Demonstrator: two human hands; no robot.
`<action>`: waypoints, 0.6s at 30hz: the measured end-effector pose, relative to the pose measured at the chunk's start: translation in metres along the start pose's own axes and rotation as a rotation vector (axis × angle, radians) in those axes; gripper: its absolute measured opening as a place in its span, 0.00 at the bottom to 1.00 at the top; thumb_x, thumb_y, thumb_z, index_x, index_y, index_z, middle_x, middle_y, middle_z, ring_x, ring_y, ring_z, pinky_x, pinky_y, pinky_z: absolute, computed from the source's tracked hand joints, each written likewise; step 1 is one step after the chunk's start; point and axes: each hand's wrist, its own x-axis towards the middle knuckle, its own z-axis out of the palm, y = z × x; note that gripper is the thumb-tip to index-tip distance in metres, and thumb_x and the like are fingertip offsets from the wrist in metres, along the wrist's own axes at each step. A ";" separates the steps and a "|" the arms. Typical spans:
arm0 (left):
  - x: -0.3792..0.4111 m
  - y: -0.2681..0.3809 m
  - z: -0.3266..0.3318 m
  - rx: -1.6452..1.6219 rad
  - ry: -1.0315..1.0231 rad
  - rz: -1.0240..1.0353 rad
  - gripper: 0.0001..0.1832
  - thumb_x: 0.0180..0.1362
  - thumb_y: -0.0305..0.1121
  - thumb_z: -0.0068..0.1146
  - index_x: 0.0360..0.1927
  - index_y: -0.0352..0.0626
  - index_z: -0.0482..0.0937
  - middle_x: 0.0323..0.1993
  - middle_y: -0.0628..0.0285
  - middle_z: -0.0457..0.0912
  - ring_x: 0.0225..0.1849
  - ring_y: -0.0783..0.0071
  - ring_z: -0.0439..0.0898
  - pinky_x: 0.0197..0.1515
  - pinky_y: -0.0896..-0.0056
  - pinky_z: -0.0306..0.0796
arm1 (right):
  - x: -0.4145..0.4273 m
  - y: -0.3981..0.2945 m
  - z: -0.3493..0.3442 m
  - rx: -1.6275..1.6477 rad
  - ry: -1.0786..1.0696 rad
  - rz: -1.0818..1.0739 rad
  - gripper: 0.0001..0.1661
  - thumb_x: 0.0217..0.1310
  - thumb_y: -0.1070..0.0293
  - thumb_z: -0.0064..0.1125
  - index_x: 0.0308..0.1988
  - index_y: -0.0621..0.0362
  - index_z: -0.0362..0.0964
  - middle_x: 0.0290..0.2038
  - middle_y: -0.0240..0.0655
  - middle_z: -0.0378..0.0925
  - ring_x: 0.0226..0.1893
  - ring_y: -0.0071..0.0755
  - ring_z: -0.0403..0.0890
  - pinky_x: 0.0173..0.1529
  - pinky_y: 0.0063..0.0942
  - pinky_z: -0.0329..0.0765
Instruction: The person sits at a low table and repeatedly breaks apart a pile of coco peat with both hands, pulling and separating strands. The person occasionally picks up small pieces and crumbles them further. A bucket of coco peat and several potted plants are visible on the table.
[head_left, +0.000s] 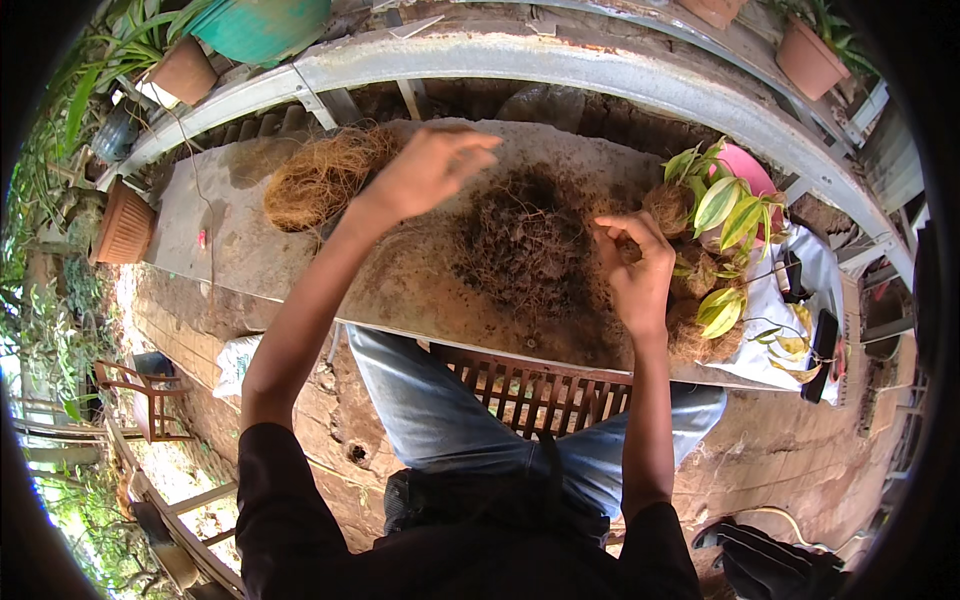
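My left hand (442, 169) is raised over the back of the table, blurred, its fingers loosely apart with nothing visible in them. A tangle of brown coconut fibre (322, 180) lies to its left, partly behind my wrist. Between my hands, a heap of dark soil and fine roots (529, 247) is spread on the stained tabletop (405, 277). At the heap's right side hovers my right hand (637, 259), thumb and fingers curled; whether something small is pinched there cannot be made out. Just beyond it are fibre-wrapped root balls (666, 208) with variegated leafy plants (724, 210).
A pink pot (742, 172) stands behind the leaves. White plastic sheeting (765, 330) and a black phone-like object (820, 352) lie at right. A ribbed terracotta pot (124, 223) is at the left end. Behind the table runs a metal rail (480, 60).
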 end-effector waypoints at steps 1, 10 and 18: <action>-0.004 0.018 0.006 -0.019 -0.013 0.092 0.23 0.65 0.43 0.66 0.59 0.41 0.83 0.53 0.50 0.87 0.54 0.57 0.86 0.60 0.61 0.79 | 0.000 0.002 0.000 0.005 0.011 -0.003 0.13 0.57 0.84 0.69 0.43 0.60 0.84 0.33 0.36 0.81 0.32 0.30 0.83 0.38 0.28 0.78; 0.007 0.023 0.067 -0.062 -0.190 0.204 0.13 0.63 0.35 0.68 0.48 0.40 0.87 0.45 0.53 0.88 0.47 0.54 0.88 0.51 0.55 0.80 | 0.000 -0.005 0.000 0.095 -0.050 0.021 0.11 0.58 0.80 0.72 0.43 0.62 0.84 0.35 0.39 0.81 0.34 0.34 0.84 0.41 0.28 0.80; 0.001 0.028 0.066 -0.247 -0.009 0.222 0.07 0.61 0.28 0.69 0.41 0.40 0.88 0.37 0.56 0.90 0.37 0.61 0.89 0.39 0.64 0.80 | -0.010 0.012 0.023 -0.094 -0.212 -0.093 0.22 0.55 0.71 0.76 0.50 0.60 0.81 0.49 0.48 0.82 0.51 0.57 0.82 0.57 0.45 0.78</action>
